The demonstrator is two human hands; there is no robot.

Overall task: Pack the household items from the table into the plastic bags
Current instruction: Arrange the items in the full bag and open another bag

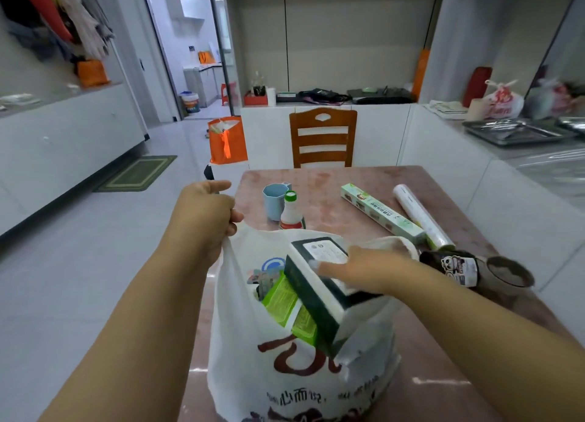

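A white plastic bag [253, 368] with red and dark print stands open at the table's near edge. My left hand [205, 213] grips its left handle and holds it up. My right hand [364, 268] lies on top of a dark green and white box [319, 298], fingers fairly straight, with the box tilted into the bag's mouth. Green packets [285, 301] lie inside the bag. On the pink table [332, 206] stand a blue cup [274, 198] and a white bottle with a green cap [289, 213].
A long green wrap box [380, 213] and a clear film roll [421, 214] lie at the right. A black roll with a panda label [456, 268] and a brown cardboard tube [509, 273] lie near my right wrist. A wooden chair [323, 137] stands behind the table.
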